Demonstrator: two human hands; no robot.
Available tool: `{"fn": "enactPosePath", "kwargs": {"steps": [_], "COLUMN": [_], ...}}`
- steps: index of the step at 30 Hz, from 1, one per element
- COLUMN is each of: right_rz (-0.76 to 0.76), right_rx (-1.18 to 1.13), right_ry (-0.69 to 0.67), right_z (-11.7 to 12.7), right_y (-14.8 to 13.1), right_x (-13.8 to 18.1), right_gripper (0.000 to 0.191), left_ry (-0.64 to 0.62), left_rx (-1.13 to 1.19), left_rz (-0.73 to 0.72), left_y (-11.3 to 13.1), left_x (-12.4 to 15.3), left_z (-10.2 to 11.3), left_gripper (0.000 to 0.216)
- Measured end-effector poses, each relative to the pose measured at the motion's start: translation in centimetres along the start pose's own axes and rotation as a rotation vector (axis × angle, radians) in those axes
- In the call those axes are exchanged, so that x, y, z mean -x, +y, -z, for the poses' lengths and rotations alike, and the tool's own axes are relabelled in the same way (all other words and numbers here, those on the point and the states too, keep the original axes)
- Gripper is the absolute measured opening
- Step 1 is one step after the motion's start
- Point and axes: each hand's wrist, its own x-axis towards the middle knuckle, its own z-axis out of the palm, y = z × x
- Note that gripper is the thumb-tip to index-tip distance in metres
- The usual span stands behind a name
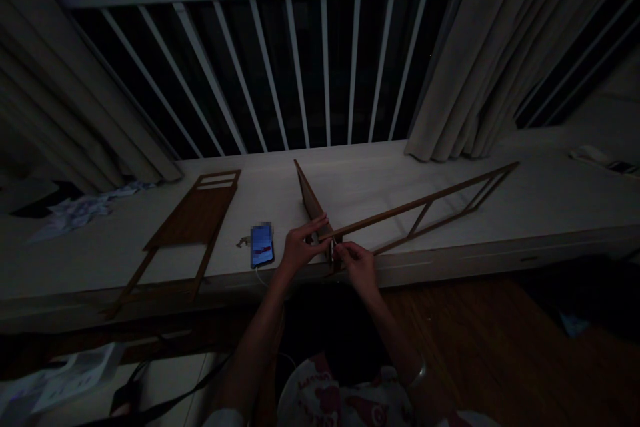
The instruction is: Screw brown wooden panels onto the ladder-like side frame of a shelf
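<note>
A brown wooden panel (311,195) stands on edge on the white window ledge, joined near its front end to a long wooden frame (400,210) that stretches to the right. My left hand (303,245) is closed around the joint, with its fingers against the panel and the frame's end. Close beside it, my right hand (357,266) pinches at the same joint; what sits between its fingertips is too small and dark to make out. A lit phone (262,244) lies left of my hands, with small metal pieces (243,241) next to it.
Another wooden frame with a panel (187,217) lies on the ledge (540,207) at the left, its legs over the front edge. A cable (261,277) runs down from the phone. White railing (325,67) and curtains (460,80) stand behind. A white tray (80,377) sits lower left.
</note>
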Motion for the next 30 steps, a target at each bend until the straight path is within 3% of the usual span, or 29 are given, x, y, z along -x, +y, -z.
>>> {"fn": "enactPosePath", "kwargs": {"steps": [4,9,12,24,30], "right_rz": [0.046,0.107,0.159,0.125,0.115], "right_rx": [0.142,0.558,0.692,0.287,0.233], "right_ry": [0.022,0.028,0.006,-0.021,-0.092], "right_z": [0.1,0.5,0.5,-0.3,-0.4], "right_y": [-0.3,-2.2,-3.2,-2.1,-2.7], "right_x": [0.4,1.3,1.5,1.2,0.8], "right_gripper": [0.034,0.031,0.027,0.026,0.03], "left_ry": [-0.03,-0.047,-0.033,-0.006,-0.004], "left_rx": [0.009,-0.051,-0.088,-0.086,-0.077], "left_rz": [0.003,0.0,0.006,0.021,0.023], "left_y": [0.3,0.8,0.8,0.9,0.8], "left_x": [0.0,0.0,0.0,0.2,0.3], "left_z": [0.2,0.4,0.3,0.1,0.0], "left_gripper": [0.044,0.044,0.04,0.038,0.038]}}
